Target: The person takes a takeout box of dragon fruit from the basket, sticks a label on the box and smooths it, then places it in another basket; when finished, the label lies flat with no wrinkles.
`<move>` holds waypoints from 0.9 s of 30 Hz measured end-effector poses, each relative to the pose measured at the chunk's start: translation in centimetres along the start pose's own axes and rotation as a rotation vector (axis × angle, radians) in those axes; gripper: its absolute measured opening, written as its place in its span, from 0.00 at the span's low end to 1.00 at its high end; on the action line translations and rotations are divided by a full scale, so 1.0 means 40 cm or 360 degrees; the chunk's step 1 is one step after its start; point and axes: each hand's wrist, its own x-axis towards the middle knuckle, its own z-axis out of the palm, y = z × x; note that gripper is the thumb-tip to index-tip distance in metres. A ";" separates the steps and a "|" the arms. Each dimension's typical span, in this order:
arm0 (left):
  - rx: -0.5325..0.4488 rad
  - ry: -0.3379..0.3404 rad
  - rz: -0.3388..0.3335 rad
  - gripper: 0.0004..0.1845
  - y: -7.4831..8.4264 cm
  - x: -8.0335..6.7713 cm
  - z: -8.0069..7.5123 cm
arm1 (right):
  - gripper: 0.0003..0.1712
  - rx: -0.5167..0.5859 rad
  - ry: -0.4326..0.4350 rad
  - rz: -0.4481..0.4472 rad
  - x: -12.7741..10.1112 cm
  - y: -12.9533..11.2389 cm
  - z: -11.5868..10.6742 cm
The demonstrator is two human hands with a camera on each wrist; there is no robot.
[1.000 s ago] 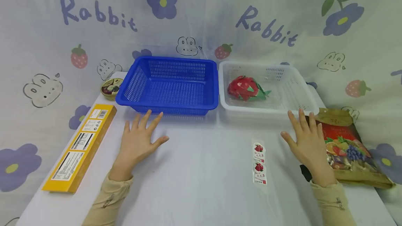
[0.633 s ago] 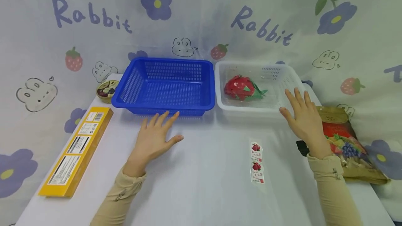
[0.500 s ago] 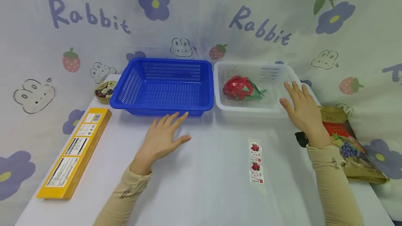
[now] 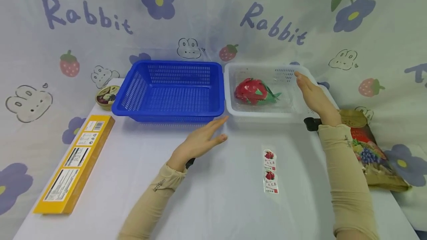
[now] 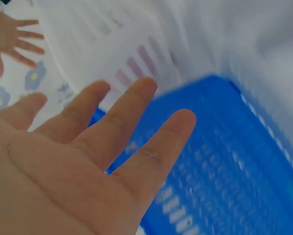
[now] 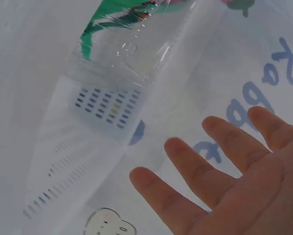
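My left hand hovers with fingers extended near the front right corner of a blue plastic basket. Its straight fingers also show in the left wrist view, over that basket. Over the right side of a white plastic basket is my right hand, fingers straight, holding nothing. In the white basket lies a red dragon fruit with green tips, in clear wrapping; the right wrist view catches only part of the wrapped dragon fruit. The blue basket has nothing visible inside.
Two dragon fruit stickers lie on the white table. A long yellow box lies at the left, with a round tin behind it. A printed fruit bag lies at the right. A patterned cloth hangs behind.
My left hand has moved right along the blue basket's front and turned edge-on. The right hand has moved forward over the white basket and also turned. The head view has shifted slightly.
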 end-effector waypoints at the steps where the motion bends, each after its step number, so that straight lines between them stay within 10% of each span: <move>1: -0.0043 -0.0003 -0.0008 0.53 0.003 0.010 0.003 | 0.40 0.0029 -0.0035 -0.0001 0.011 0.001 -0.001; 9: -0.0359 0.0047 -0.0062 0.47 0.015 0.080 0.037 | 0.44 0.0413 -0.0252 0.0042 0.095 0.013 0.012; 27: -0.0630 0.0292 -0.0163 0.49 0.033 0.168 0.124 | 0.48 0.0527 -0.0356 0.0293 0.202 0.043 0.046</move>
